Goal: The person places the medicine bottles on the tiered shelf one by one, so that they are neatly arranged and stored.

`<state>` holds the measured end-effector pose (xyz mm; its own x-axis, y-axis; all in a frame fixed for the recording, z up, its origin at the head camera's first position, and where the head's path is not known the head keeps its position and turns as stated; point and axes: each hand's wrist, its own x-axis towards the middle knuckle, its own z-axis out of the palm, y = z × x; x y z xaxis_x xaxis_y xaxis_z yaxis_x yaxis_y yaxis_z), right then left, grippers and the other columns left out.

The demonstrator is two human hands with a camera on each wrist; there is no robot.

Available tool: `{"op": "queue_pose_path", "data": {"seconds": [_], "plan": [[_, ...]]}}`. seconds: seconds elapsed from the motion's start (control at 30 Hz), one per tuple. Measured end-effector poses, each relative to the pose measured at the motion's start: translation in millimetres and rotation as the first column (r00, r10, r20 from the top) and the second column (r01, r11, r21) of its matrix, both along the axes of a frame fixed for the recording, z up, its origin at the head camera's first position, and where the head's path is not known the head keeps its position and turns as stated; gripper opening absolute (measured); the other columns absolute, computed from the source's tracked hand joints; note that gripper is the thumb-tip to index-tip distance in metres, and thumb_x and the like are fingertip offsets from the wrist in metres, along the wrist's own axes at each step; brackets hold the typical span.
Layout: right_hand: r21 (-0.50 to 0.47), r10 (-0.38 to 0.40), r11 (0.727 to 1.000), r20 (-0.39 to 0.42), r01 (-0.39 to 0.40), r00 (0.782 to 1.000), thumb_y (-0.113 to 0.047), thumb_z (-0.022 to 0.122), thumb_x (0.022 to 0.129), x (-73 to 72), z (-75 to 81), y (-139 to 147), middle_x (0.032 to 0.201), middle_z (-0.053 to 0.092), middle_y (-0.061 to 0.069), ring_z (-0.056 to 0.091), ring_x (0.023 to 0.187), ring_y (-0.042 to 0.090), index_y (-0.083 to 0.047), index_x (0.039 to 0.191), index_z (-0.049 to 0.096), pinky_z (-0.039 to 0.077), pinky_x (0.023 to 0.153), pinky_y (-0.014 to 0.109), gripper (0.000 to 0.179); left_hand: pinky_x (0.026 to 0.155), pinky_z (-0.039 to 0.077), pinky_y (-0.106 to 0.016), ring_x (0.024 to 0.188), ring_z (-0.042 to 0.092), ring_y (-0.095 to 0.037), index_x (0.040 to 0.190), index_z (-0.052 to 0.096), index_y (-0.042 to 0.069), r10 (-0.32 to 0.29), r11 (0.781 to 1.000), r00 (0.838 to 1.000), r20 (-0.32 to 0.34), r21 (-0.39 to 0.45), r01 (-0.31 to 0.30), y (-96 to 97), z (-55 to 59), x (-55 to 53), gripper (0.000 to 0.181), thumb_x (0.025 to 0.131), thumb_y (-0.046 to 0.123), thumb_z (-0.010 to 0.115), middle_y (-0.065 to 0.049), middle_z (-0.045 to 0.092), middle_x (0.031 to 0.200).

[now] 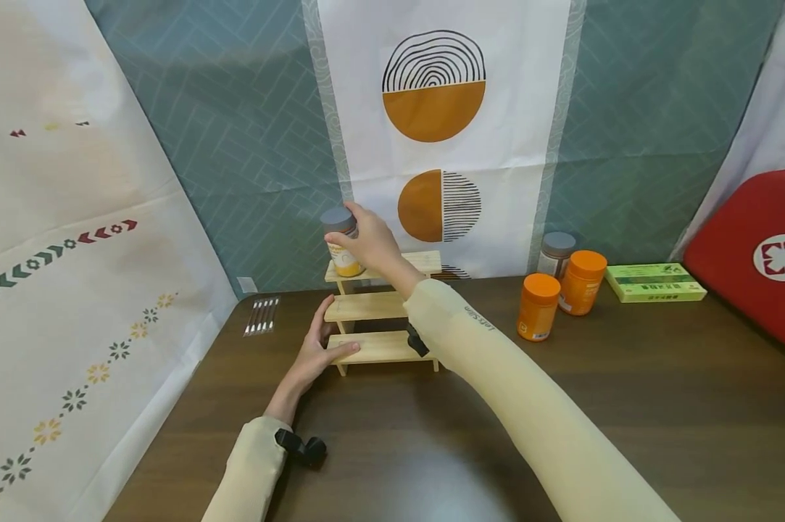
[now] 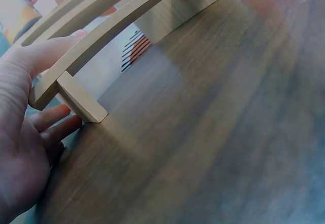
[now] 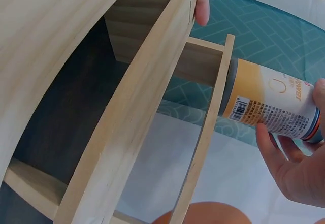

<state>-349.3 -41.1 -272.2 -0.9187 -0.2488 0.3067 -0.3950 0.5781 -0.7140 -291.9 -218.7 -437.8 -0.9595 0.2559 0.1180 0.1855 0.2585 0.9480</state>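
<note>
1. Right hand [image 1: 370,243] grips the jar [image 1: 344,261] atop the rack [image 1: 366,307], at its eleven o'clock.
2. Left hand [image 1: 312,357] grips the rack at nine o'clock.
3. A sideways nudge on release could topple the jar.

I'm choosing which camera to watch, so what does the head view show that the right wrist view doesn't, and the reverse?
Only the head view shows the two orange bottles, another jar with a grey lid, the green box, the red bag and the cotton swabs.

Only the right wrist view shows the barcode and readable rows of small print on the held jar.

Both show that jar, the right hand gripping it, the wooden shelf, and at least a fingertip of the left hand.
</note>
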Motion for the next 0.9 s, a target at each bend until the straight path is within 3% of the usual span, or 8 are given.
{"op": "queue_pose_path", "data": {"seconds": [0.2,0.37,0.47,0.63,0.9], "plan": [[-0.029,0.024,0.999,0.0,-0.024,1.0,-0.044,0.065,0.092,-3.8,-0.8,-7.0,0.138,0.056,0.008,0.056,0.122,0.023,-0.016,0.154,0.029,0.047,0.099,0.038,0.077,0.114,0.018,-0.065,0.134,0.037,-0.038,0.157,0.004,0.033,0.001,1.0,1.0,-0.002,0.023,-0.001,-6.4,0.1,1.1,0.098,0.088,0.01,0.07,-0.023,0.041,0.145],[-0.006,0.031,0.999,0.006,-0.031,0.999,-0.045,0.062,0.093,-6.8,-1.8,-6.0,0.134,0.058,0.007,0.058,0.118,0.022,-0.017,0.155,0.026,0.048,0.095,0.038,0.077,0.117,0.012,-0.064,0.135,0.036,-0.036,0.156,0.004,0.041,0.003,1.0,1.0,0.013,0.019,-0.004,-6.0,0.5,0.5,0.1,0.088,0.01,0.071,-0.024,0.044,0.143],[-0.006,0.034,0.999,0.006,-0.034,0.999,-0.045,0.061,0.094,-8.1,-2.4,-2.0,0.135,0.057,0.008,0.057,0.119,0.024,-0.017,0.156,0.024,0.047,0.096,0.039,0.077,0.119,0.01,-0.062,0.135,0.037,-0.036,0.155,0.005,0.043,0.002,1.0,1.0,0.012,0.023,-0.002,-2.6,0.4,-1.3,0.1,0.088,0.012,0.071,-0.024,0.045,0.142],[-0.019,0.043,0.999,0.044,-0.042,0.998,-0.05,0.059,0.094,-4.2,-4.1,8.6,0.146,0.048,0.01,0.051,0.131,0.026,-0.018,0.157,0.017,0.045,0.104,0.043,0.082,0.119,0.009,-0.062,0.137,0.035,-0.037,0.157,0.001,0.037,-0.01,1.0,1.0,0.02,0.02,0.01,1.3,-1.8,-1.5,0.101,0.088,0.01,0.071,-0.024,0.041,0.146],[-0.179,0.093,0.981,0.086,-0.076,0.992,-0.048,0.055,0.096,1.3,-7.6,28.0,0.148,0.044,0.014,0.046,0.135,0.028,-0.016,0.157,0.017,0.042,0.109,0.044,0.078,0.118,0.006,-0.064,0.137,0.037,-0.037,0.155,0.001,0.044,-0.018,1.0,1.0,0.017,0.0,0.018,-2.2,1.2,3.1,0.101,0.088,0.015,0.071,-0.025,0.044,0.143]]}}
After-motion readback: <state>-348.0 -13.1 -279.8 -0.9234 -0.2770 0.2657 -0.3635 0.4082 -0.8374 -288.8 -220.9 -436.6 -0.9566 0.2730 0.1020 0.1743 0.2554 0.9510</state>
